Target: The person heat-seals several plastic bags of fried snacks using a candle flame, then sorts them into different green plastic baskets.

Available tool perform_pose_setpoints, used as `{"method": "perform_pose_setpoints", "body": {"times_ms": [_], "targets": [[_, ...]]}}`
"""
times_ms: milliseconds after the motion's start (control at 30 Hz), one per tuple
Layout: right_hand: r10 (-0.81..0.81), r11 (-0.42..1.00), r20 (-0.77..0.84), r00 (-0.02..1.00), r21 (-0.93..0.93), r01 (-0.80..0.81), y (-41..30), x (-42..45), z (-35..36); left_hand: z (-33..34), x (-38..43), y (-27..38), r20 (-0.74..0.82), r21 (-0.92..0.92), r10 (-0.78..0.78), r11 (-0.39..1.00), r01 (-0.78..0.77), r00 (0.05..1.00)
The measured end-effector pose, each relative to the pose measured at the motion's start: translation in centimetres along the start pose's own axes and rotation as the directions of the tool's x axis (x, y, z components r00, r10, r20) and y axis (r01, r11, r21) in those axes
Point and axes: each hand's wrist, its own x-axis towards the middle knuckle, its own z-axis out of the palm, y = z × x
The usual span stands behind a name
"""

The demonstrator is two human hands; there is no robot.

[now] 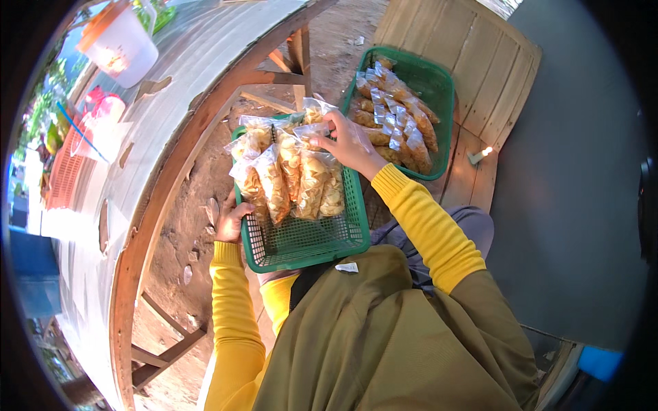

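Observation:
A green plastic basket rests at my lap, with several clear plastic bags of chips standing side by side in its far part. My left hand grips the basket's left side, thumb over the rim. At the far right corner, my right hand has its thumb and fingers around the clear top of a bag of yellowish chips. Just beyond that hand, a second green basket holds several filled bags of orange-brown snacks, lying in overlapping rows.
A lit candle stands on the wooden bench to the right, beside a grey wall. Along the left runs a wooden-edged table bearing an orange-lidded pitcher and a red basket. Bare earth shows below.

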Motion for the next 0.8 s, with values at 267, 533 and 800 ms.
{"method": "perform_pose_setpoints", "body": {"times_ms": [267,533,800], "targets": [[-0.154,0.981,0.120,0.981,-0.095,0.166,-2.4,-1.0,-0.3,-0.8,-0.8,-0.3,0.034,-0.086,0.062,0.995,-0.059,0.998],[-0.223,0.956,-0.317,0.922,-0.254,0.144,-1.9,-2.6,-2.2,0.8,0.1,0.0,-0.058,-0.164,0.173,0.970,-0.181,0.983],[0.766,0.201,0.494,0.411,0.424,-0.883,7.8,-9.7,-5.5,0.2,2.0,-0.2,-0.185,-0.074,0.256,0.959,-0.273,0.949]]}}
